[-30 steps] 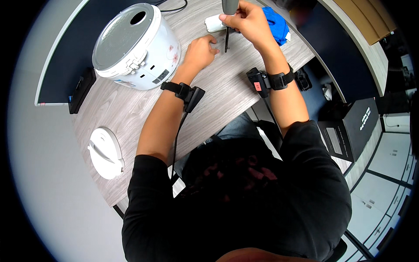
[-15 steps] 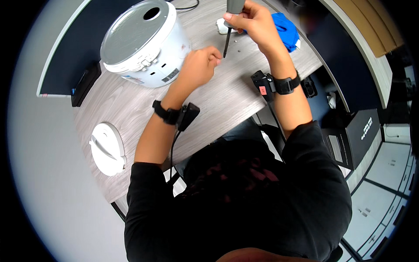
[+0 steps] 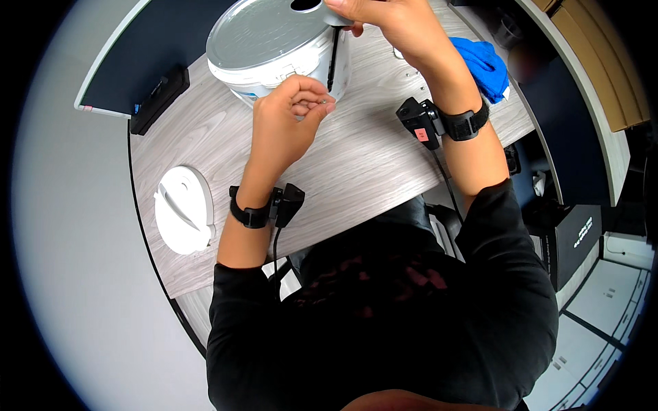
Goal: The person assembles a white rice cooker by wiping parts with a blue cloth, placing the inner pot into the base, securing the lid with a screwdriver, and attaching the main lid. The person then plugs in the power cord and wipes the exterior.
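My right hand [image 3: 408, 31] is closed around the grey handle of a screwdriver [image 3: 334, 58], partly cut off by the top edge. Its dark shaft points down, with the tip just above the fingertips of my left hand [image 3: 284, 120]. Those fingers are curled, thumb and forefinger pinching what looks like a small screw [image 3: 324, 102]; little of it shows. Right behind both hands stands a white bucket [image 3: 250, 85] with a grey top [image 3: 264, 38], a round dark hole in it and a clasp on the rim. My left hand overlaps its lower front.
A white round lid with a handle [image 3: 184, 209] lies at the table's left side. Tiny metal bits [image 3: 421, 88] and a crumpled blue cloth [image 3: 483, 67] lie to the right. A long black object [image 3: 160, 99] rests against the dark partition [image 3: 147, 58].
The screwdriver has come left, its tip now close to my left fingertips. My left hand has turned, showing its pinched fingers. The whole view has shifted, with the bucket now farther right and higher.
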Action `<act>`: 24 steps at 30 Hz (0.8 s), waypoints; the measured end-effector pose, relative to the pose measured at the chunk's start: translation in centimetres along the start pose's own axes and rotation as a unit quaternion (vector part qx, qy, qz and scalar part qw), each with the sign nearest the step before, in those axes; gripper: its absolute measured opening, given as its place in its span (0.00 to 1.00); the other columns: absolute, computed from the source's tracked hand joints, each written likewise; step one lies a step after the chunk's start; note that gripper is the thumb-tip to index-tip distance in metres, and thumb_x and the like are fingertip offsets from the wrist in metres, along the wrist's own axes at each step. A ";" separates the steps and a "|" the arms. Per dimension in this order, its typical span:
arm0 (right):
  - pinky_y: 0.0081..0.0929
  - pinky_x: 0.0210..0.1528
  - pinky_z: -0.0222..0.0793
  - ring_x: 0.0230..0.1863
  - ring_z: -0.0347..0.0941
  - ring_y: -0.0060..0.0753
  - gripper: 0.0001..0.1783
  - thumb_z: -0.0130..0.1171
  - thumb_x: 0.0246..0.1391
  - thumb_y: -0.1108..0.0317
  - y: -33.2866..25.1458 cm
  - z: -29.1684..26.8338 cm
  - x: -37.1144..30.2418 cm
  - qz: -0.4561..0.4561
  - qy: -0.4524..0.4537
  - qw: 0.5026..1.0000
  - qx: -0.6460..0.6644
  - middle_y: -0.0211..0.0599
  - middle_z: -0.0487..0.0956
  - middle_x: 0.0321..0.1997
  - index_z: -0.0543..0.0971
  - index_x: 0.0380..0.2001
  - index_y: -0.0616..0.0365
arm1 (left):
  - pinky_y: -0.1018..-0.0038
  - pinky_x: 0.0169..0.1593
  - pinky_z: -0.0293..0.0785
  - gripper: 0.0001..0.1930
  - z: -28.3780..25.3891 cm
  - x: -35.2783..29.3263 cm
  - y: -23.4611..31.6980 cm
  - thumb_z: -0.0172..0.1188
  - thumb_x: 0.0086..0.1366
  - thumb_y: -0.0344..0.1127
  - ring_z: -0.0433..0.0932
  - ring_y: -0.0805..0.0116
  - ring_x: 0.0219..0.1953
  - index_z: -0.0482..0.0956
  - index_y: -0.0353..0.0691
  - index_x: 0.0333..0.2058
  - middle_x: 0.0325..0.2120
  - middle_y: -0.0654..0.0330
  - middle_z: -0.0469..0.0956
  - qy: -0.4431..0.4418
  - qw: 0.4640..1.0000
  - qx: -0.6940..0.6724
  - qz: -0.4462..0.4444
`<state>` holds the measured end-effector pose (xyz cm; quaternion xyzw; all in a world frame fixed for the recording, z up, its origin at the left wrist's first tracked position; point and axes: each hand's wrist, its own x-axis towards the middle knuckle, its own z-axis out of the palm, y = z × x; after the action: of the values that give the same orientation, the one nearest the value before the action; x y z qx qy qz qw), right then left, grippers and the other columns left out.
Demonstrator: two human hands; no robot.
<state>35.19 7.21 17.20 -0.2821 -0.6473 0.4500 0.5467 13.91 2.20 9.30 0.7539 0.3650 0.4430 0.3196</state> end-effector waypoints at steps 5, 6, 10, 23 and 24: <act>0.15 0.27 0.65 0.26 0.70 0.13 0.09 0.68 0.59 0.71 -0.4 1.4 0.4 -0.021 -0.017 0.999 0.020 0.25 0.78 0.28 0.79 0.38 0.61 | 0.80 0.31 0.79 0.12 -0.8 -0.2 0.3 0.68 0.60 0.21 0.86 0.74 0.27 0.79 0.35 0.42 0.29 0.57 0.88 0.012 1.000 0.016 0.008; 0.14 0.27 0.65 0.26 0.70 0.13 0.09 0.68 0.59 0.71 -0.3 1.4 0.4 -0.027 -0.019 0.999 0.027 0.25 0.77 0.28 0.79 0.39 0.61 | 0.80 0.31 0.79 0.12 -0.8 -0.2 0.5 0.68 0.60 0.21 0.86 0.74 0.27 0.78 0.35 0.42 0.29 0.57 0.88 0.014 1.000 0.020 0.005; 0.15 0.28 0.66 0.26 0.70 0.13 0.09 0.67 0.59 0.72 -0.5 1.7 0.2 -0.025 -0.030 0.998 0.039 0.25 0.77 0.28 0.79 0.39 0.62 | 0.83 0.37 0.81 0.14 -1.1 -0.5 1.2 0.65 0.61 0.18 0.86 0.74 0.35 0.77 0.31 0.45 0.32 0.55 0.87 -0.004 0.999 0.038 -0.017; 0.15 0.29 0.67 0.28 0.71 0.14 0.10 0.67 0.59 0.72 -1.2 2.4 -0.3 -0.017 -0.029 0.998 0.044 0.27 0.79 0.30 0.78 0.41 0.63 | 0.79 0.29 0.78 0.13 -0.9 -0.4 1.3 0.70 0.57 0.22 0.86 0.71 0.26 0.80 0.35 0.41 0.25 0.59 0.86 0.041 0.994 0.073 0.065; 0.14 0.30 0.67 0.28 0.71 0.14 0.10 0.67 0.59 0.72 -1.3 2.4 -0.3 -0.018 -0.029 0.998 0.047 0.27 0.78 0.30 0.78 0.41 0.63 | 0.79 0.28 0.78 0.13 -0.9 -0.5 1.0 0.70 0.57 0.22 0.86 0.71 0.25 0.80 0.35 0.41 0.25 0.59 0.86 0.045 0.994 0.073 0.065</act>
<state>33.12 5.69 18.19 -0.2317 -0.6460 0.4777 0.5485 13.22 1.41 10.27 0.7766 0.3608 0.4684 0.2176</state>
